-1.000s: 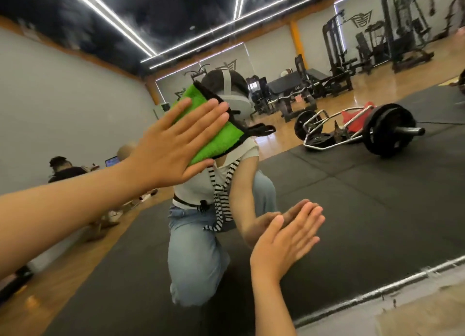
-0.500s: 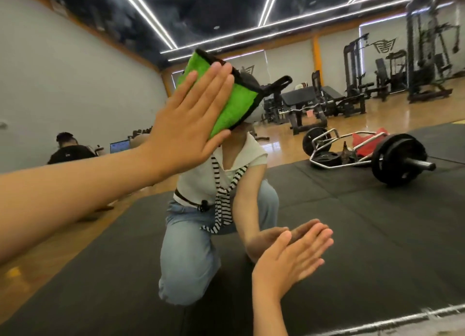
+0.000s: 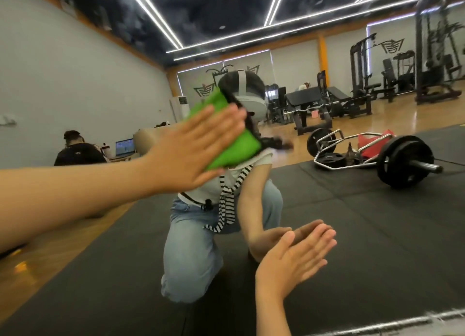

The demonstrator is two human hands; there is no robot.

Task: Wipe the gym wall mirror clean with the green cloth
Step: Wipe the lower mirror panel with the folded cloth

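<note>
1. Mirror [image 3: 377,222]: wall glass, reflecting a kneeling person, black floor mats and a loaded barbell [image 3: 402,163]
2. Green cloth [image 3: 234,144]: black-edged, motion-blurred, flat against the glass at upper centre-left, under the left palm
3. Left hand [image 3: 198,144]: fingers straight and spread, pressing the cloth to the glass
4. Right hand [image 3: 294,257]: open, holding nothing, fingers straight, seemingly touching the glass lower down

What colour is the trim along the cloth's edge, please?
Black, bordering the green cloth; the head view shows it.

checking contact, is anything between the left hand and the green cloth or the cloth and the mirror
Nothing visible. The left hand presses flat on the green cloth, which lies against the mirror. The right hand touches the mirror lower down, off the cloth.
</note>
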